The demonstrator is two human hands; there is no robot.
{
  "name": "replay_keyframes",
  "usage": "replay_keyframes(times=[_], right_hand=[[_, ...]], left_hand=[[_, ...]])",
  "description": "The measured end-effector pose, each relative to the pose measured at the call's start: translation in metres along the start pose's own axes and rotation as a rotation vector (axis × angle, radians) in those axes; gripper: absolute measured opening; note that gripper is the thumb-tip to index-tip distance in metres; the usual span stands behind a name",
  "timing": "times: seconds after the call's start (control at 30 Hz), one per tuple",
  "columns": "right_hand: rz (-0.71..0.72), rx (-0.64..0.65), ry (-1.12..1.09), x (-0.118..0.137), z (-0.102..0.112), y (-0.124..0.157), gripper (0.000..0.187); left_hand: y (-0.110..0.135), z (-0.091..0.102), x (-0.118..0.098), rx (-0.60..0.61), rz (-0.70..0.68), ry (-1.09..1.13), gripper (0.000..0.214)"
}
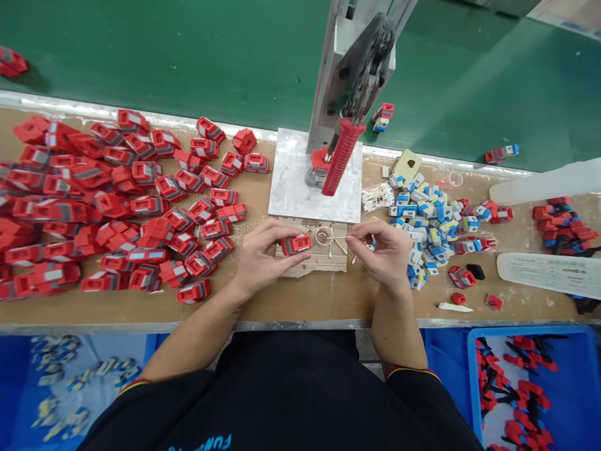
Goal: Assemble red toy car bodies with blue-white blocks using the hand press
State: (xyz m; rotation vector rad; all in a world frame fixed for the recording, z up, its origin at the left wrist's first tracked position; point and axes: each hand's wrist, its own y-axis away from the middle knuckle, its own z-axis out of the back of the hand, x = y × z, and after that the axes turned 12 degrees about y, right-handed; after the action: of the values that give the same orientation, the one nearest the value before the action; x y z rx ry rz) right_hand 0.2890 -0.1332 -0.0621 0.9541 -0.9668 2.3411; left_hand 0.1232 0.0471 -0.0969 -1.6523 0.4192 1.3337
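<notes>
My left hand (263, 254) pinches a red toy vehicle part (297, 243) with a recess facing up, between thumb and fingers. In my right hand (382, 249), the thumb and fingertips close on a thin cotton swab (339, 237). Its far end reaches a small round dish (318, 234), whose contents are too small to make out. More swabs lie beside the dish, on a piece of cardboard (300, 269). Just behind stands a hand press with a red handle (344, 156) over a metal plate (291, 175); another red part sits under it.
Many red vehicle parts (107, 200) cover the left of the bench. A heap of white, blue and yellow parts (427, 219) lies at right, near a bundle of swabs (378, 197) and a knife (454, 307). Blue bins (472, 351) stand below the front edge.
</notes>
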Motion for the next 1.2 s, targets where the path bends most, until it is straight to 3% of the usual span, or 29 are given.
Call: replay_keyframes(times=[0.13, 0.33, 0.47, 0.57, 0.77, 1.2], right_hand=[[0.063, 0.169, 0.197, -0.007, -0.006, 0.000, 0.012], [0.130, 0.237, 0.300, -0.016, -0.019, 0.001, 0.014], [0.128, 0.288, 0.257, -0.015, -0.016, 0.000, 0.013], [0.084, 0.239, 0.183, -0.010, -0.008, -0.001, 0.012], [0.005, -0.092, -0.163, 0.007, -0.008, -0.001, 0.016], [0.026, 0.017, -0.277, 0.016, -0.025, 0.003, 0.015]], left_hand=[[0.001, 0.001, 0.004, -0.038, 0.030, 0.011, 0.035], [0.000, 0.000, 0.006, -0.037, 0.028, -0.003, 0.032], [0.001, 0.001, 0.006, -0.028, 0.020, -0.032, 0.029], [0.001, 0.001, 0.007, -0.019, 0.007, -0.049, 0.028], [0.000, -0.002, 0.002, 0.042, -0.073, -0.088, 0.023], [0.000, -0.004, 0.000, 0.077, -0.142, -0.107, 0.028]])
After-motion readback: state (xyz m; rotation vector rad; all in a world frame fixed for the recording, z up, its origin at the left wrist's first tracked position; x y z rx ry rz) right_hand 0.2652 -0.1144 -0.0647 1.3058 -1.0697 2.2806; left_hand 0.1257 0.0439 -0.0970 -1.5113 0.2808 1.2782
